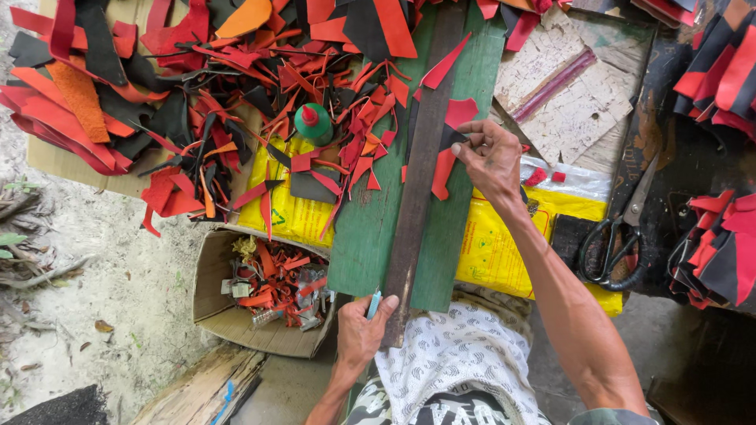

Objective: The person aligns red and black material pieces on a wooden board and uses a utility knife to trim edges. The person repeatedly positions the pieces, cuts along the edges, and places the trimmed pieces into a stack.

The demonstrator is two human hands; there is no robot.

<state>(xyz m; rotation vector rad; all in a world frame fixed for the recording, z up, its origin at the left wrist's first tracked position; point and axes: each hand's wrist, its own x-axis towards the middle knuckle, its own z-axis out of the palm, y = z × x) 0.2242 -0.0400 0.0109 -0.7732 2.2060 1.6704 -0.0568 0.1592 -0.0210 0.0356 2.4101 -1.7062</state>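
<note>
Hands on green board, red scrap pinned

Red scrap (446, 169) lies on green board (441, 228), just right of the dark strip (417, 189) that runs lengthwise down the board. Right hand (490, 160) presses on the scrap's upper end, fingers (466, 138) bent and closed down onto it, holding it flat. Left hand (361, 330) sits at the board's near end, fingers curled tight around a small light-blue tool (373, 305), thumb against the strip's near end. Green bottle with red cap (313, 123) stands just left of the board. Heap of red and black offcuts (181, 86) spreads left of and beyond the board. Yellow bag (488, 252) lies under the board, showing on both sides. Cardboard box (206, 277) with scraps sits left of the board's near end. Black-handled scissors (622, 236) lie well right of the board.
</note>
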